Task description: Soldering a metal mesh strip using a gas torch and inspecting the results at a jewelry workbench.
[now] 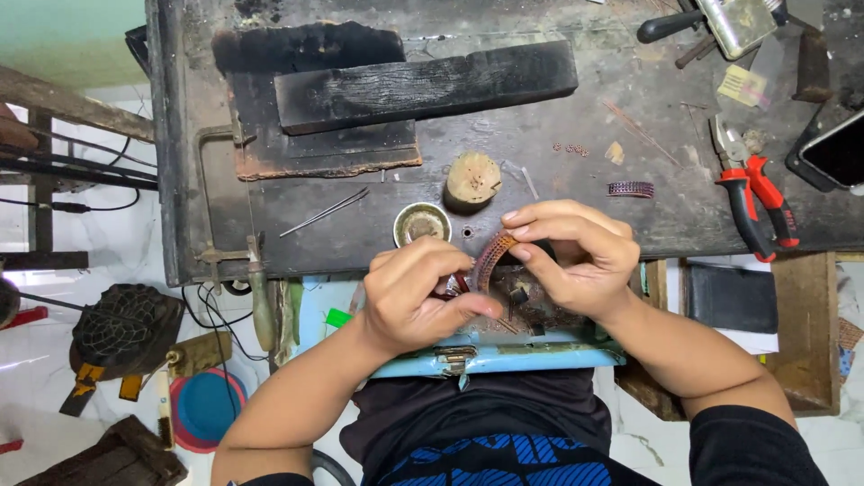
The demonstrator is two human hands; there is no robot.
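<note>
A curved copper-coloured band (493, 255) is pinched between the closed fingertips of the left hand (418, 297) and the right hand (571, 252), just below a small metal bowl (421, 223).

The counter (576, 180) looks like old dark wood, matt and scuffed all over, with charred, cracked black wood blocks (423, 85) near its back edge. The pliers (751, 193) by the right edge have glossy red and black plastic grips. The curved strip (493, 256) at the front edge is coppery metal with a ribbed, mesh-like surface, and the little cup (421, 223) is dull metal.
</note>
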